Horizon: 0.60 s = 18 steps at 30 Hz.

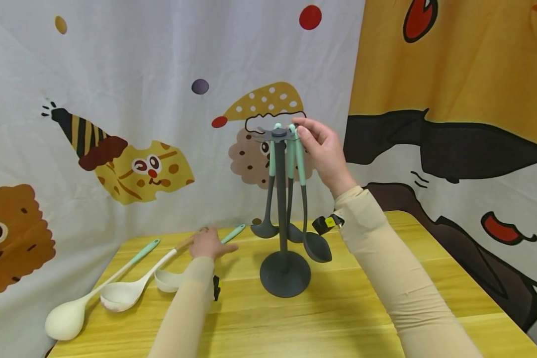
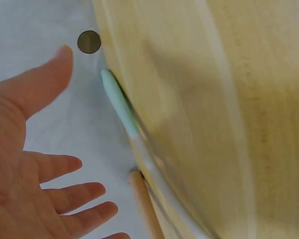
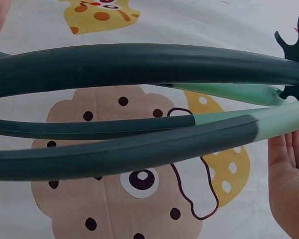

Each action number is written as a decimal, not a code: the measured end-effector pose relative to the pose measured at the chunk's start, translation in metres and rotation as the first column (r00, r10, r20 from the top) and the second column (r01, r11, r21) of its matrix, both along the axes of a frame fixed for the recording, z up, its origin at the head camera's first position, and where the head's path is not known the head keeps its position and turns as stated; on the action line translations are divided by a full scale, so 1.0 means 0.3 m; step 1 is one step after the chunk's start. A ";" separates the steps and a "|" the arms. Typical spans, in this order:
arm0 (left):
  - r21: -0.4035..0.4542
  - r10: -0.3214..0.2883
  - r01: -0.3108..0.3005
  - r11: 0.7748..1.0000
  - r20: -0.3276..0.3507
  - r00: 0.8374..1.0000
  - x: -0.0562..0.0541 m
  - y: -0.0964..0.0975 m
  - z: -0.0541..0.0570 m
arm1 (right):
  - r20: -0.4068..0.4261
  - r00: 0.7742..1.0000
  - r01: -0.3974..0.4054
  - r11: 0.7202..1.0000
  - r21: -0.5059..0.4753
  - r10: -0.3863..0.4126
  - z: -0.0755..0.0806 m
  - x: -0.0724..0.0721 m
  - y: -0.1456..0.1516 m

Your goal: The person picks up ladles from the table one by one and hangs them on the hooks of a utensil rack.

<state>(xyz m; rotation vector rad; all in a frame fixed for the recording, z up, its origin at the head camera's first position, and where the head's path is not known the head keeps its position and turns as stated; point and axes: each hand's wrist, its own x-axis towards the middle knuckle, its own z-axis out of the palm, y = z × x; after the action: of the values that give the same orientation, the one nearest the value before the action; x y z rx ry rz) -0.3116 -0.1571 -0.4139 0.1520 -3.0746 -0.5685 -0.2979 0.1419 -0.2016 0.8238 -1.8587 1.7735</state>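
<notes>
The top of the front dark ladle point(image 1: 300, 166) is being pinched at the hooks of the rack point(image 1: 277, 284) by the right hand point(image 1: 324, 149).
The ladle is being suspended bowl-down beside the rack's pole; its seating is being hidden by the fingers, so a secure hang cannot be told. The left hand point(image 1: 207, 244) is being held spread, gripping nothing, near the wooden-handled ladle point(image 1: 127, 293) and the green-handled white ladle point(image 1: 169, 281); contact cannot be told. If the pinch were released with the hole half caught, the ladle could be dropped. By a sideways tug, the rack, whose base is not being steadied, could be tipped, or the neighbouring ladle point(image 1: 265, 229) unhooked.
</notes>
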 end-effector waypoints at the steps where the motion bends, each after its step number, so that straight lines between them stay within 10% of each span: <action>1: 0.002 0.003 -0.003 1.000 0.010 1.000 0.002 0.000 -0.003 | -0.001 1.000 0.000 1.000 -0.001 0.000 0.000 0.000 0.000; 18: -0.005 0.005 -0.004 1.000 0.079 0.997 0.012 -0.029 -0.044 | -0.001 1.000 -0.003 1.000 0.004 0.003 0.001 0.002 0.001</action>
<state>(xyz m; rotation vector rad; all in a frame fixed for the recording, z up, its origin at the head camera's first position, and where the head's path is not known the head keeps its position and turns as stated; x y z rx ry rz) -0.3078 -0.1658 -0.4272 0.1856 -3.1504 -0.5688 -0.2973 0.1423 -0.2014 0.8292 -1.8623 1.7710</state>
